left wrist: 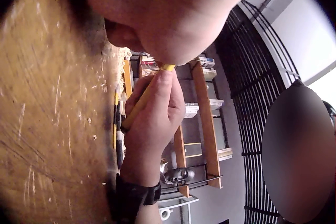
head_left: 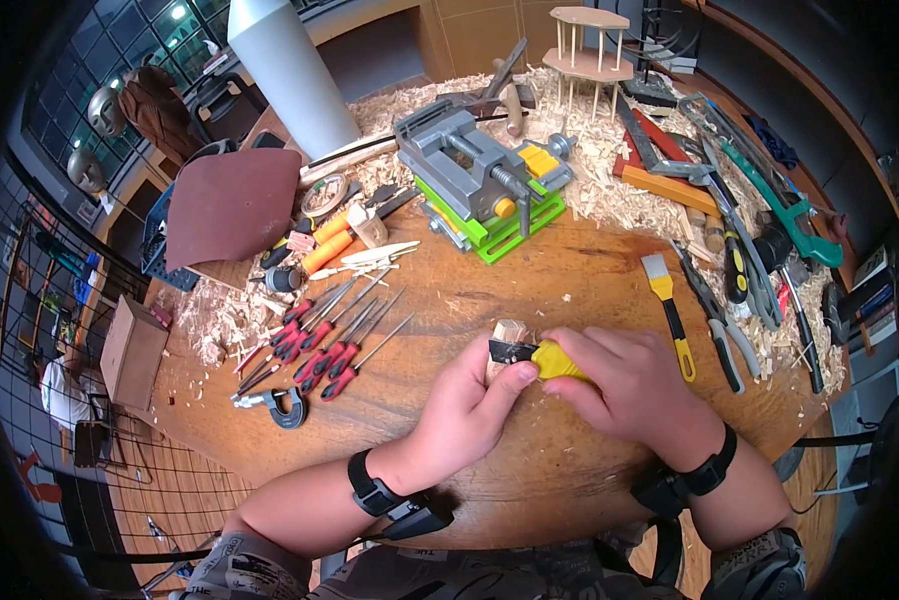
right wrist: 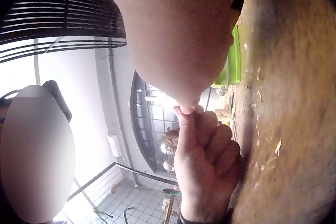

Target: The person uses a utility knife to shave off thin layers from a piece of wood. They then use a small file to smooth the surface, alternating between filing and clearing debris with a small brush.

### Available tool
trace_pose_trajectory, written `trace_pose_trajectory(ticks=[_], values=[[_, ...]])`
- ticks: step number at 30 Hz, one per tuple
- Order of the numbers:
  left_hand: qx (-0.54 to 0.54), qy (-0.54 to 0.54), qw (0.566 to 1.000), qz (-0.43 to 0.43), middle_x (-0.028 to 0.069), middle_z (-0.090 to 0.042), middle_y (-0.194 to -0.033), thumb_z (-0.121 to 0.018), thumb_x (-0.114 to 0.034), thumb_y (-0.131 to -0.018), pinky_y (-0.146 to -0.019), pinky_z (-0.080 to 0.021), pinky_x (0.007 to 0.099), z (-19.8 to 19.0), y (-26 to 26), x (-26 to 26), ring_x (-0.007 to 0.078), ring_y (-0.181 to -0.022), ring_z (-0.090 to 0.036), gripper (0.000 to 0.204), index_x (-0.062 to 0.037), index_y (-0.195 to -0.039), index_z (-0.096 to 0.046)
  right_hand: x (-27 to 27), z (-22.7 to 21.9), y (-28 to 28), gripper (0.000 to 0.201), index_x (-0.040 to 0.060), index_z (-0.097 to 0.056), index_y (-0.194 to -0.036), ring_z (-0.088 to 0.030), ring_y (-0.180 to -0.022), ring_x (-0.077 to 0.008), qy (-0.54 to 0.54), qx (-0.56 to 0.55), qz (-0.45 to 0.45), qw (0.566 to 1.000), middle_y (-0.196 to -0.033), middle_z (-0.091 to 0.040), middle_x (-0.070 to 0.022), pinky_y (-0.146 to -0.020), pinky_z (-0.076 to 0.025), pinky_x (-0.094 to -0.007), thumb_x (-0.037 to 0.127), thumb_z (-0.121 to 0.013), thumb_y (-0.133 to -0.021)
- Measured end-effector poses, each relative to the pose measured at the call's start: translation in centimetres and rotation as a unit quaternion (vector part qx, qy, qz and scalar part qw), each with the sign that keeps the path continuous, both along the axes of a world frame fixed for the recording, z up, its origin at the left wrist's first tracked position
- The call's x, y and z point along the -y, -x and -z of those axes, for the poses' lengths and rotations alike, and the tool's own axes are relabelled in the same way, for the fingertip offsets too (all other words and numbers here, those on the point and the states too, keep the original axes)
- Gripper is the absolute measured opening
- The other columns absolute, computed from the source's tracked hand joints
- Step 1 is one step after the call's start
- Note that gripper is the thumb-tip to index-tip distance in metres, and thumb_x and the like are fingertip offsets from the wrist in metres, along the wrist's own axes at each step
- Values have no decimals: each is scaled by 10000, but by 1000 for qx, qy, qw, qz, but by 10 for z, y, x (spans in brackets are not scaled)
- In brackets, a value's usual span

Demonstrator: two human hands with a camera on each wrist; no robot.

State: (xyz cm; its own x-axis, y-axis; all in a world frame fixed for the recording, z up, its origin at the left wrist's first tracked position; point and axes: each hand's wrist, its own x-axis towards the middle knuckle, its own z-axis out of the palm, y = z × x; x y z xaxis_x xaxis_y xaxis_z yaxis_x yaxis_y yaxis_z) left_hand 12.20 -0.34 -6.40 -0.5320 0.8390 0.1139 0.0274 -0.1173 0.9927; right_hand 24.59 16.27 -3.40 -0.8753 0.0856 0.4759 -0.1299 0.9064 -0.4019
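Near the table's front, the left hand grips a small wooden block, whose top shows above the fingers. The right hand is curled round the yellow handle of a cutting tool. Its dark blade lies across the block, and the left thumb rests by the blade's base. In the left wrist view the right hand holds the yellow handle. The right wrist view has the left hand with curled fingers; the block is hidden there.
Red-handled files and a micrometer lie at the left. A grey and green vise stands behind the hands. To the right are a brush, pliers and saws. Wood shavings cover the back.
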Motion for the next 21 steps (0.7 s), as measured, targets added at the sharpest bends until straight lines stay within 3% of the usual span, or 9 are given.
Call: trace_pose_trajectory(ticks=[4, 6, 9, 21], values=[[17, -9, 1000, -2, 14, -607, -954, -560, -134, -1038, -790, -467, 268, 4, -1, 0, 79, -884, -537, 157, -17, -1143, -553, -3, 0, -1, 367, 80, -636, -1133, -686, -715, -281, 0, 20, -2, 1000, -862, -680, -88, -606, -535, -387, 355, -691, -896], [-122, 53, 991, -19, 53, -615, -947, -562, -146, -1032, -788, -476, 294, -3, -1, 2, 120, -875, -564, 167, -20, -1141, -554, -4, 1, -1, 369, 81, -638, -1133, -686, -713, -280, -5, 25, -9, 1000, -862, -682, -87, -603, -533, -386, 359, -691, -896], [-104, 34, 994, 0, 86, -618, -948, -563, -155, -1027, -792, -483, 315, -1, 1, 3, 157, -874, -584, 175, -23, -1141, -554, -3, 2, -2, 375, 77, -640, -1136, -686, -712, -279, -6, 32, -10, 999, -863, -684, -91, -601, -532, -385, 360, -692, -896], [-20, 7, 999, -32, -12, -595, -898, -583, -144, -1031, -773, -458, 249, -4, -1, -1, 56, -857, -508, 135, -18, -1079, -587, 7, 1, 0, 367, 71, -624, -1141, -666, -677, -263, -24, -20, 26, 999, -811, -641, -73, -585, -518, -374, 320, -710, -885]])
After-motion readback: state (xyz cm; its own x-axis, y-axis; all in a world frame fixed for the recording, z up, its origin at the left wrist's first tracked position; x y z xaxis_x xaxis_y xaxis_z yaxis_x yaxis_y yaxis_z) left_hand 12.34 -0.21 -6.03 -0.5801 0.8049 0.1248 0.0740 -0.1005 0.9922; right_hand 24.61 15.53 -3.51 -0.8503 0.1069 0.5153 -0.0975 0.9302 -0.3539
